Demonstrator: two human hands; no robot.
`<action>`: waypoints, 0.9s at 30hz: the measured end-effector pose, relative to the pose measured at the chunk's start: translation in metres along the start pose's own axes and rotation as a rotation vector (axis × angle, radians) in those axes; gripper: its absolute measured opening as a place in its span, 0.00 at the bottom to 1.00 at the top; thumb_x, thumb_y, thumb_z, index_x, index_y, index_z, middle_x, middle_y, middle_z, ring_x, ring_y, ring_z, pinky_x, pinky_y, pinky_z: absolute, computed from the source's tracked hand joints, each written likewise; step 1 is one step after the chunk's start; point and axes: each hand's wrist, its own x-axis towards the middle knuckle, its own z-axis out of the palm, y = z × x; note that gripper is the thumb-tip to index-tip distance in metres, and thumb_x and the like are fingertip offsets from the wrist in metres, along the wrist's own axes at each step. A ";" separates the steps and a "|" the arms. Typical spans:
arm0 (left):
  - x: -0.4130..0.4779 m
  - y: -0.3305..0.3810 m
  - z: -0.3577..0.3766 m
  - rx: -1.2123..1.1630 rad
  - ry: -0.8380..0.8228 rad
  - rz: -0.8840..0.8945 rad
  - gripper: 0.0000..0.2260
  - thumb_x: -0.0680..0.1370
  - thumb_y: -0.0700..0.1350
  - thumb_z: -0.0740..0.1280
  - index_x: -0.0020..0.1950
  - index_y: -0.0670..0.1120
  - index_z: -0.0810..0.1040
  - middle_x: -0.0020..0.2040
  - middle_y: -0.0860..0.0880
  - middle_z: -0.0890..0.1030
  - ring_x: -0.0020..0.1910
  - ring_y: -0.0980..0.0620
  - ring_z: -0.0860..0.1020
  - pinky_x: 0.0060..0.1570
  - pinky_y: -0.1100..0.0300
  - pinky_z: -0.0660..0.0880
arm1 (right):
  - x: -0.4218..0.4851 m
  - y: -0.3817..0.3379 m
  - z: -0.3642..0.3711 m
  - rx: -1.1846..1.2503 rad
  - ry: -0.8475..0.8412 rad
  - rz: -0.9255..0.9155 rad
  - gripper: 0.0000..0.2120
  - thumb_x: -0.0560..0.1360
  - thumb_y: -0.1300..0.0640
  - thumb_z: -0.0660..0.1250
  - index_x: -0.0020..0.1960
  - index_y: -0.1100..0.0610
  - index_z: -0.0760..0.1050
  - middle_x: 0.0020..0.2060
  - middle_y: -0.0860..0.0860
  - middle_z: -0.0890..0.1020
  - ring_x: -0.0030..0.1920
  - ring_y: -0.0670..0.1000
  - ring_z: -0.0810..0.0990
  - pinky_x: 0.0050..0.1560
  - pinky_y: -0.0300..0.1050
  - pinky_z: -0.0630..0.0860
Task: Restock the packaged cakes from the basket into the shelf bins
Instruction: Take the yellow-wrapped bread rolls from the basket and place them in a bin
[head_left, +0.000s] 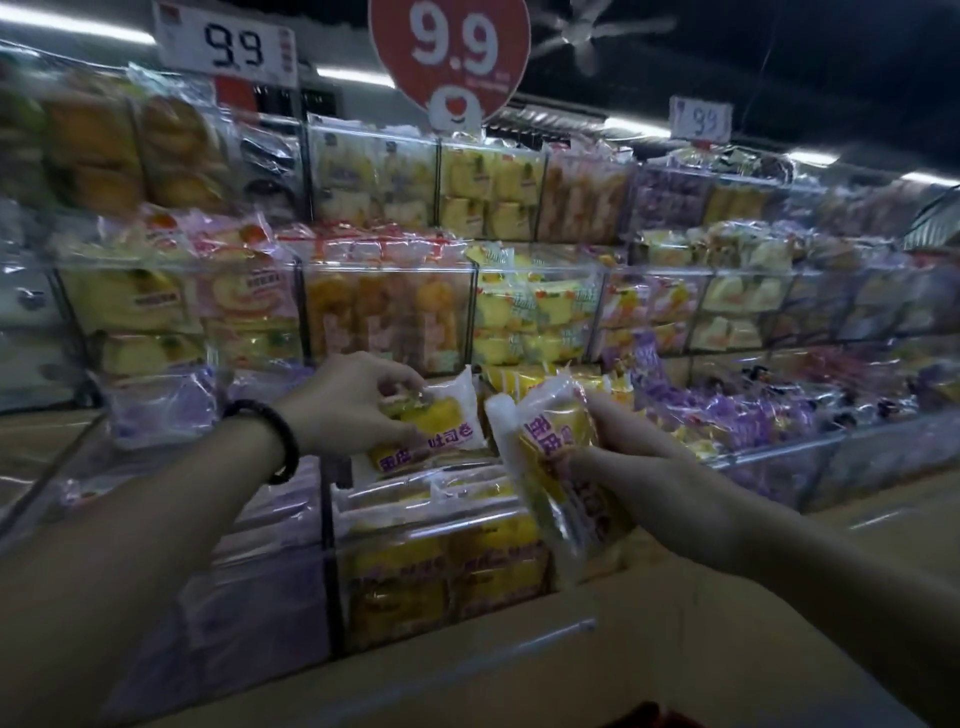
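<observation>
Hands: our left hand (353, 402) pinches one yellow cake pack (449, 418) above the clear bin (405, 532) | our right hand (649, 467) grips a second pack (545, 467) beside it.

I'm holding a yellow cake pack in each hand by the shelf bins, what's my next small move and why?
Probably the left hand should lower its yellow cake pack into the clear bin just beneath and let go, since that bin holds matching yellow packs. The right hand grips a second pack beside it, which can follow.
</observation>
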 end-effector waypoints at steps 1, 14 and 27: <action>0.010 -0.003 0.002 0.021 0.020 0.007 0.23 0.71 0.58 0.80 0.65 0.61 0.82 0.63 0.56 0.79 0.61 0.53 0.77 0.58 0.51 0.79 | 0.012 -0.003 -0.002 -0.045 0.020 0.006 0.17 0.83 0.60 0.67 0.69 0.47 0.74 0.56 0.53 0.85 0.58 0.56 0.85 0.58 0.58 0.83; 0.042 -0.102 0.042 0.026 -0.079 0.022 0.21 0.65 0.66 0.79 0.56 0.77 0.79 0.61 0.67 0.82 0.64 0.57 0.79 0.71 0.38 0.70 | 0.164 0.033 0.012 -1.098 0.340 -0.198 0.25 0.77 0.53 0.75 0.71 0.44 0.71 0.61 0.47 0.82 0.60 0.52 0.79 0.59 0.54 0.80; 0.039 -0.086 0.048 0.126 0.081 -0.046 0.19 0.71 0.60 0.79 0.60 0.72 0.80 0.70 0.66 0.77 0.74 0.52 0.69 0.68 0.44 0.56 | 0.229 0.088 0.038 -1.593 0.059 -0.044 0.28 0.79 0.59 0.70 0.75 0.39 0.71 0.72 0.51 0.75 0.71 0.58 0.71 0.66 0.58 0.74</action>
